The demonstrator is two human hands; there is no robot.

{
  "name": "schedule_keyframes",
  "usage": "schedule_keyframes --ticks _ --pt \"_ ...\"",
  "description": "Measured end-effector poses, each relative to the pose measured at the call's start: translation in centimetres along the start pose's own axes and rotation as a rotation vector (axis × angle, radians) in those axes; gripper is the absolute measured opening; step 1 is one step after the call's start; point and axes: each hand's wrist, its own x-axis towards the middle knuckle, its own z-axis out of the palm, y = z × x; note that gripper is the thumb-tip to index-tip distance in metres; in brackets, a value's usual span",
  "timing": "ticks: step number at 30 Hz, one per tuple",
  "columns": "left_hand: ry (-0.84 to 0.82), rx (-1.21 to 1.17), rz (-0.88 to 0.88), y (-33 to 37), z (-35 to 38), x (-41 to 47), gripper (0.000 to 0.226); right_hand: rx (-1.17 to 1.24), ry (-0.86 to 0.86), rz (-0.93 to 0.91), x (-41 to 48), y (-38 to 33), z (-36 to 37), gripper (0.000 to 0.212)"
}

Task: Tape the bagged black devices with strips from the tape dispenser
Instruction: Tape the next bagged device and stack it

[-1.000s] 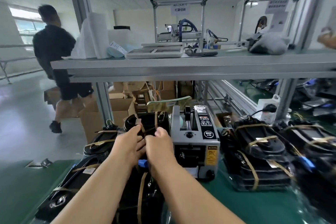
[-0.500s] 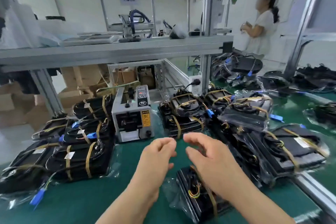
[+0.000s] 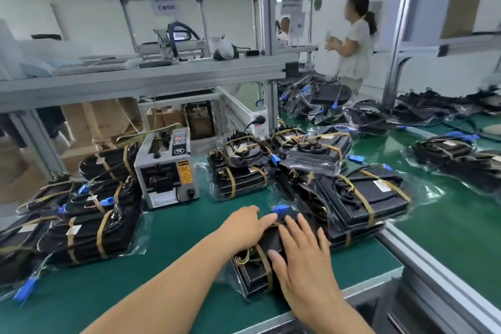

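Resting both palms on it, you have one bagged black device under your hands. It lies at the near edge of the green mat, directly in front of you and a little to the right.

Your left hand lies on the far part of the device. Its fingers are stretched toward the right and are not curled around anything. Your right hand covers the near right part, with the fingers straight and spread. Its thumb lies next to a brown tape strip that crosses the device. Neither hand grasps anything; both are released and lie flat on the plastic bag. A blue connector shows just beyond the tips of your fingers.

The grey tape dispenser stands farther back on the mat, to the left of your hands and well apart from them. A yellow warning label is on its front.

To the left of the dispenser is a left pile of bagged devices with brown strips across them. Just to the right of your hands lies a right pile, also strapped with strips, and its near edge is close to your right hand. A middle pile stands beside the dispenser on its right.

Above the mat runs a metal shelf. Behind it, on the right, a person in a white top stands turned away from you.
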Motion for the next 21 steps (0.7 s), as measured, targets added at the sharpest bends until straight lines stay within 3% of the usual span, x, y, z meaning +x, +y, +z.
schedule_keyframes --ticks 2,5,9,12,14,17,19,21 --pt "-0.021 -0.049 0.023 -0.2 0.2 0.1 0.056 0.020 0.032 -0.021 0.0 0.1 0.2 0.087" --pt "0.051 -0.145 0.033 -1.0 0.4 -0.6 0.049 0.110 0.100 -0.081 -0.1 0.3 0.5 0.088" --pt "0.205 -0.392 -0.004 -3.2 0.7 -2.6 0.043 0.208 0.263 -0.196 0.2 -0.4 -0.1 0.071" --pt "0.346 -0.623 -0.092 -5.1 0.7 -4.6 0.030 0.356 0.410 -0.178 0.5 -2.1 -0.3 0.101" --pt "0.430 -0.725 -0.151 -5.9 0.7 -5.9 0.026 0.590 0.345 0.012 0.6 -3.6 -0.6 0.123" --pt "0.576 -0.844 -0.185 -7.0 0.9 -7.3 0.029 1.219 0.130 0.310 1.0 -5.7 -0.3 0.143" --pt "0.665 -0.893 -0.182 -7.8 0.8 -7.9 0.030 1.555 -0.062 0.346 1.6 -6.4 0.0 0.133" --pt "0.724 -0.894 -0.164 -8.6 0.5 -8.2 0.027 1.623 -0.240 0.321 3.3 -7.7 -0.3 0.095"
